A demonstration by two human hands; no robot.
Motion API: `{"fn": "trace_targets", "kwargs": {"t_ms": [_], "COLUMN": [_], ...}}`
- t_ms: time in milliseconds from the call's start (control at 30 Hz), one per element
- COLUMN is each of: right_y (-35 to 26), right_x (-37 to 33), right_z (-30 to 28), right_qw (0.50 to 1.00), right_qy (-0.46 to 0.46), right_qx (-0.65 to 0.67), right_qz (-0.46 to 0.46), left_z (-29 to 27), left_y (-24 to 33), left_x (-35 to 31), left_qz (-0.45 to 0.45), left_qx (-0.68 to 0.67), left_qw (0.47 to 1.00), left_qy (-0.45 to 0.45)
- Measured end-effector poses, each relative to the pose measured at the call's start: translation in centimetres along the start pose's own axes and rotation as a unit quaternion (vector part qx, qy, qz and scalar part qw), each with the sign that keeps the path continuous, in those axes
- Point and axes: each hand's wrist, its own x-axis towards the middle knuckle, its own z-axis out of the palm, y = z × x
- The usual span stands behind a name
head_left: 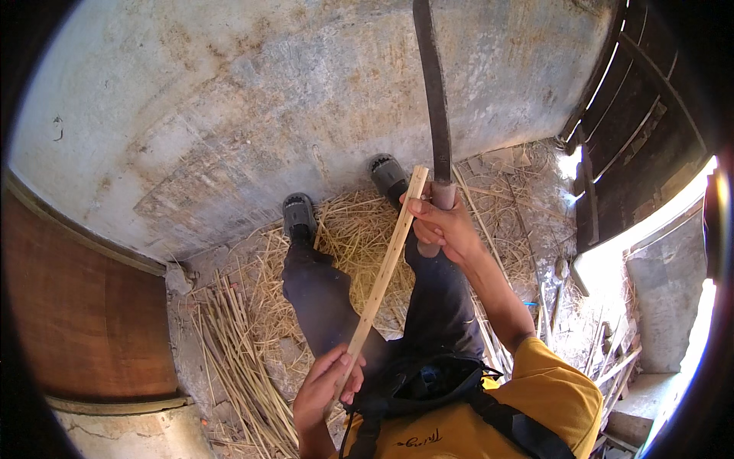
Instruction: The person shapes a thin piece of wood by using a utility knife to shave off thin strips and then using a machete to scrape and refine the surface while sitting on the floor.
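A pale split bamboo strip (382, 279) slants across in front of my legs. My left hand (327, 382) is closed around its lower end, near my waist. My right hand (451, 229) pinches the strip close to its upper end with the thumb and fingertips. That same hand also grips the brown round handle of a machete (436, 99). Its long dark blade points up and away from me, toward the wall, beside the strip's top end and apart from it. Part of the handle is hidden by my fingers.
Light shavings (359, 229) litter the floor around my feet. A bundle of thin bamboo sticks (241, 367) lies to the left. A stained concrete wall (275, 99) rises ahead, a brown wooden panel (84, 306) stands left, and dark boards (642, 115) are on the right.
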Motion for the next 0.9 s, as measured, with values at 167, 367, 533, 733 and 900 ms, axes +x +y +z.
{"fn": "trace_targets", "kwargs": {"t_ms": [167,367,533,733,900], "right_y": [0.1,-0.4,-0.2,-0.5,-0.2], "right_x": [0.0,-0.3,-0.3,-0.3,-0.2], "right_z": [-0.2,0.6,0.6,0.6,0.3], "right_qw": [1.000,1.000,1.000,1.000,0.999], "right_qy": [-0.015,-0.009,0.000,-0.012,-0.009], "right_qx": [0.000,0.014,0.013,0.010,0.032], "right_qz": [-0.009,-0.006,-0.015,-0.020,-0.022], "left_z": [-0.5,0.3,-0.4,-0.6,-0.6], "left_y": [-0.4,-0.4,-1.3,-1.1,-1.1], "left_x": [0.0,0.1,0.7,0.7,0.8], "left_qz": [-0.015,0.020,0.013,0.023,0.019], "left_qx": [0.002,0.059,0.069,0.062,0.064], "left_qw": [1.000,0.998,0.998,0.998,0.998], "left_qy": [-0.020,-0.029,0.004,0.005,0.002]}}
